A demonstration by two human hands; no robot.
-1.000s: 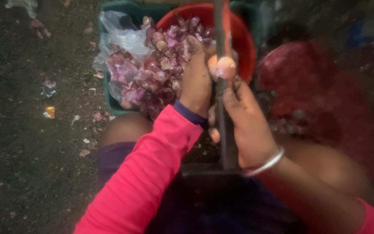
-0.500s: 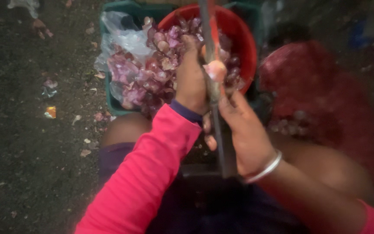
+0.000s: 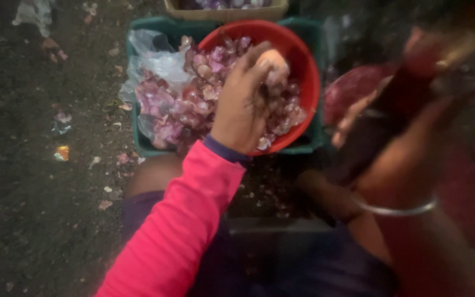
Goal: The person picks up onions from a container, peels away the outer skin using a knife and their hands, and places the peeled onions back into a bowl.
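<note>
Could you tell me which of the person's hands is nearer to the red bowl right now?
Left. The left hand is over the red bowl, its fingers holding a pale peeled onion. The right hand is blurred, off to the bowl's right.

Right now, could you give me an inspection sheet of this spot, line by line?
Surface: dark dirt ground, strewn with small scraps.
Job's things: pale peeled onion held over a red bowl of purple onion peels and pieces; bowl sits in a green crate.
Clutter: clear plastic bag and purple peels in the crate beside the bowl; a tan box edge behind.
Hands: left hand grips the onion; right hand, with a metal bangle, is blurred, around something dark I cannot identify.
Cables: nothing seen.
Surroundings: dim light; a reddish heap to the right, too blurred to name.
</note>
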